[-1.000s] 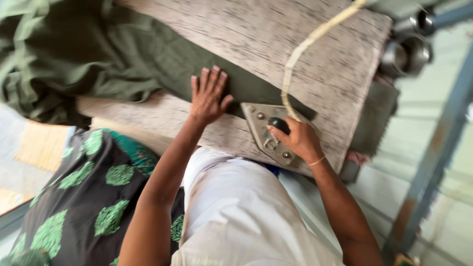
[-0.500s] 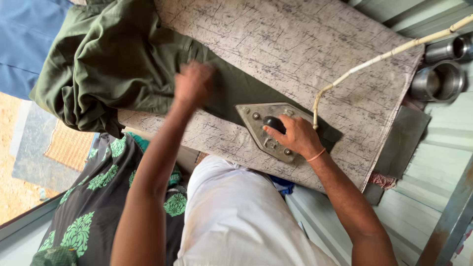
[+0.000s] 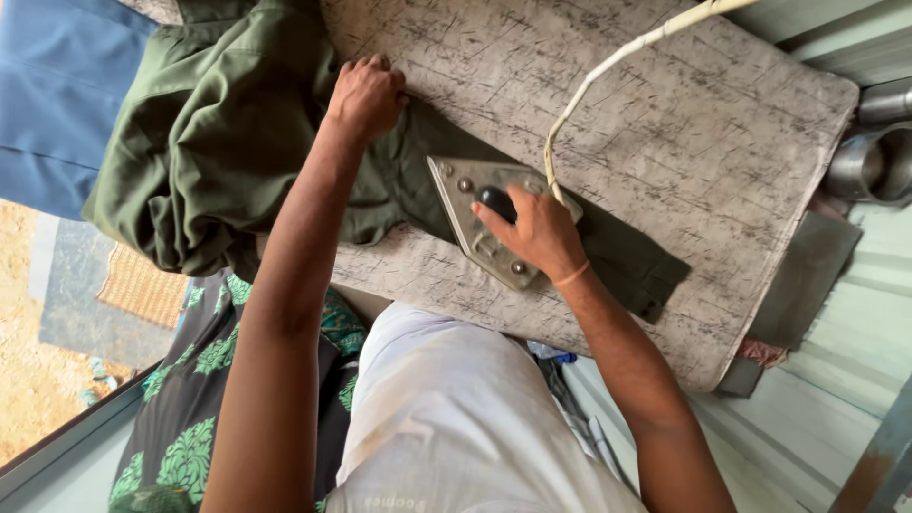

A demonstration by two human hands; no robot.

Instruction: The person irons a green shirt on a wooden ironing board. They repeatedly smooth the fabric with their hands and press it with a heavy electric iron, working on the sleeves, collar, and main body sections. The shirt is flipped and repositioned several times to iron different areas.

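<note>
A dark green garment point(image 3: 218, 142) lies bunched at the left of a padded ironing table point(image 3: 684, 161), with one sleeve point(image 3: 627, 261) stretched flat toward the right. My left hand point(image 3: 366, 95) grips the green cloth near where the sleeve joins the bunched part. My right hand point(image 3: 527, 228) holds the black handle of a heavy metal iron point(image 3: 470, 204), which rests flat on the sleeve. A cream cord point(image 3: 608, 66) runs from the iron up and off the top edge.
The table's cover is grey-white with dark scratch marks. Steel vessels point(image 3: 879, 157) stand at the far right. Blue cloth point(image 3: 47, 104) hangs at the left. A dark fabric with green leaf print point(image 3: 190, 418) lies below the table beside my white clothing.
My left hand has lifted from lying flat on the sleeve, moved left and closed on the cloth. The iron has stayed on the sleeve under my right hand. The view has shifted.
</note>
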